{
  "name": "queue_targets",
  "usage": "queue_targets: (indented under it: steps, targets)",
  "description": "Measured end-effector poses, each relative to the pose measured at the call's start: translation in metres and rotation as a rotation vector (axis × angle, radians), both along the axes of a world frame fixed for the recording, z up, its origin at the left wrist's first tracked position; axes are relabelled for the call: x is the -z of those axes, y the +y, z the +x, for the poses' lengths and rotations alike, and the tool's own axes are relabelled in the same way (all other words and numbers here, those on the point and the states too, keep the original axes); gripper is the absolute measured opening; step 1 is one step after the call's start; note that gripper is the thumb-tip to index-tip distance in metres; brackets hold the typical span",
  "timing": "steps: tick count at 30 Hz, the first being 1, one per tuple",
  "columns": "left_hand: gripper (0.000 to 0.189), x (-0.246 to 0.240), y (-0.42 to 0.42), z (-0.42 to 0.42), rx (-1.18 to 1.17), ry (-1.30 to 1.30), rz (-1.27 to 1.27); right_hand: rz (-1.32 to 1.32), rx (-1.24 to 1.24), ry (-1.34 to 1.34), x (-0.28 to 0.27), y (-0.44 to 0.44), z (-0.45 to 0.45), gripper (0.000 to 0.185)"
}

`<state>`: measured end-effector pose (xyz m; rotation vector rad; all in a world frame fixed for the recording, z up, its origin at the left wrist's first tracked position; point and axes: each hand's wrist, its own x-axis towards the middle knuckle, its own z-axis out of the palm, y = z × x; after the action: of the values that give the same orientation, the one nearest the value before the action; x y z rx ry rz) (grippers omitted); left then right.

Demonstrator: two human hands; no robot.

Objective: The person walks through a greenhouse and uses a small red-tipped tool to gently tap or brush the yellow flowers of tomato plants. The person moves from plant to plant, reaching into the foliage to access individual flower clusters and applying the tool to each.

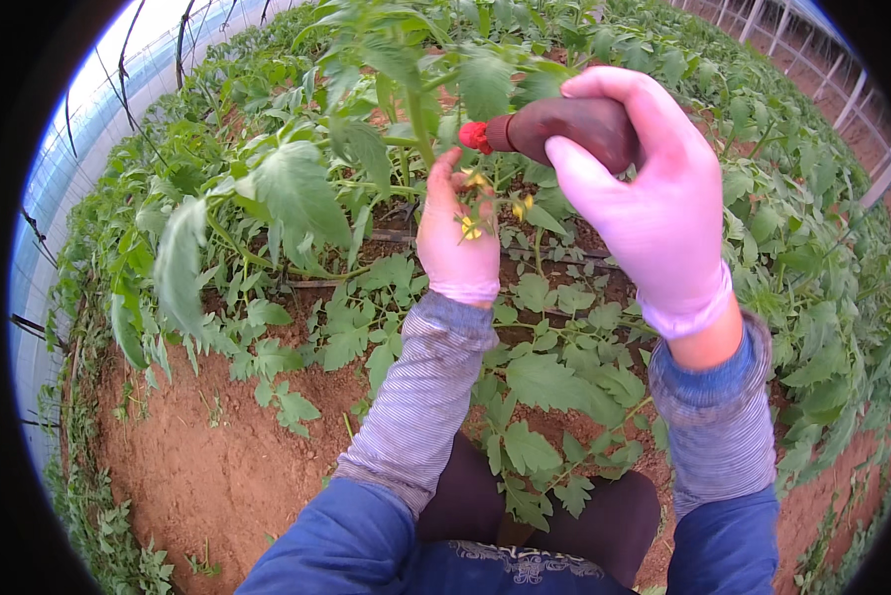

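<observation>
My right hand (657, 186), in a thin pinkish glove, grips a dark brown bottle (579, 132) lying nearly level between thumb and fingers. Its ribbed neck ends in a red tip (475, 137) that points left, just above my left fingertips. Also gloved, my left hand (456, 249) is raised beside a thick tomato stem (418, 123). Its fingers curl around a truss of yellow tomato flowers (472, 227), with blossoms showing in front of the palm; the exact finger hold is partly hidden. A gap separates the red tip from the blossoms.
Leafy tomato plants (542, 379) crowd in front of me and on both sides. Dark drip lines (393, 236) cross the soil under the leaves. Bare reddish soil (207, 454) lies at left. Plastic greenhouse sheeting (47, 230) rises on the left; a pale frame (854, 97) stands upper right.
</observation>
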<state>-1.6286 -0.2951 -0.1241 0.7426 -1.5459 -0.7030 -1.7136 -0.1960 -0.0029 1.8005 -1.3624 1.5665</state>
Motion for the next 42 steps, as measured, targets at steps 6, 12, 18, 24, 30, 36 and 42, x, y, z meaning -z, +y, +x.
queue_targets:
  steps: [6, 12, 18, 24, 30, 36, 42]
  targets:
    - [0.037, 0.014, -0.002, 0.006, 0.196, 0.189, 0.085, 0.169, -0.048, -0.099, -0.005, 0.002, -0.006, 0.021]
    - [0.045, 0.018, -0.008, 0.005, 0.073, 0.185, -0.077, 0.177, -0.072, -0.061, 0.014, -0.008, -0.008, 0.022]
    - [0.040, 0.015, -0.007, 0.014, 0.159, 0.081, 0.003, 0.203, -0.188, -0.207, 0.014, -0.013, -0.004, 0.023]
    - [0.037, 0.014, -0.008, 0.018, 0.181, 0.101, 0.041, 0.274, -0.175, -0.331, 0.005, 0.003, -0.006, 0.027]
    - [0.036, 0.015, -0.009, 0.014, 0.014, -0.007, -0.165, 0.329, -0.204, -0.222, 0.019, 0.005, -0.006, 0.027]
    - [0.035, 0.001, 0.004, 0.018, 0.040, -0.103, -0.050, 0.266, -0.138, -0.293, 0.017, 0.021, -0.017, 0.028]
    - [0.041, -0.005, 0.010, 0.018, 0.245, -0.044, 0.200, 0.171, -0.033, -0.251, 0.011, 0.027, -0.023, 0.029]
